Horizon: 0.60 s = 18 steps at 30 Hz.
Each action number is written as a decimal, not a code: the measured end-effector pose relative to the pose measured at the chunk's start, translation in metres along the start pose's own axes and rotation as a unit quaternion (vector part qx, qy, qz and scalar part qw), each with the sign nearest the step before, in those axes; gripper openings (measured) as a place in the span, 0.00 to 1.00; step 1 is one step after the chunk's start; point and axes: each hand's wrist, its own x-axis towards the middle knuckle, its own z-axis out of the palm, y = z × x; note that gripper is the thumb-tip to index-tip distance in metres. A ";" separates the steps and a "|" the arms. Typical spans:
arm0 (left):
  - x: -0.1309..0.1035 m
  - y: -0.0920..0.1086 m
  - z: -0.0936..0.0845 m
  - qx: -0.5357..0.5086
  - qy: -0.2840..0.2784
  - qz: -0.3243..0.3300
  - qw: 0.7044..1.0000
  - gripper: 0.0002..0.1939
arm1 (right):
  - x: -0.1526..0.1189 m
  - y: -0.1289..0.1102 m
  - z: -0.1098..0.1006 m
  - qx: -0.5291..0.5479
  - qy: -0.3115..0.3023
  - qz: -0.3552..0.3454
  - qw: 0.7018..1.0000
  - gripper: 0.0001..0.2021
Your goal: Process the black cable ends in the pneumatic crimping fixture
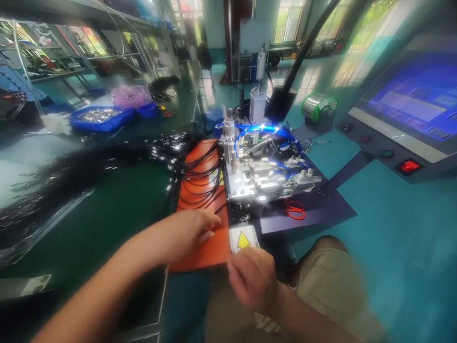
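My left hand (194, 231) reaches over the orange mat (219, 245), just in front of several thin black cables (200, 178) lying across it. Its thumb and forefinger look apart, and I make out nothing held between them. Close to my lap, my right hand (253, 278) is closed, with thumb and fingers pressed together; whatever may be in it is hidden. Right beyond it sits a white plate with a yellow arrow (243, 239) pointing away from me. A metal machine with blue air tubes (264, 176) stands behind the plate, at the mat's right side.
Red-handled scissors (295, 210) lie by the machine on its dark base plate (321, 212). At right is a control panel with a lit screen (416, 102). A green wire spool (319, 107) stands behind. Bundled black cables (89, 162) and a blue tray of metal parts (102, 119) are at left.
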 end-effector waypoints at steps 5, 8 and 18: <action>-0.021 -0.050 -0.047 0.031 -0.020 -0.133 0.990 0.11 | -0.003 0.002 0.001 0.010 -0.007 -0.004 1.000 0.06; -0.025 -0.079 -0.061 0.093 -0.040 -0.230 0.968 0.12 | -0.004 0.003 0.002 0.010 0.001 -0.007 1.000 0.07; -0.003 -0.088 -0.035 0.086 -0.156 -0.306 0.935 0.07 | -0.009 0.006 0.005 0.013 0.005 -0.011 1.000 0.07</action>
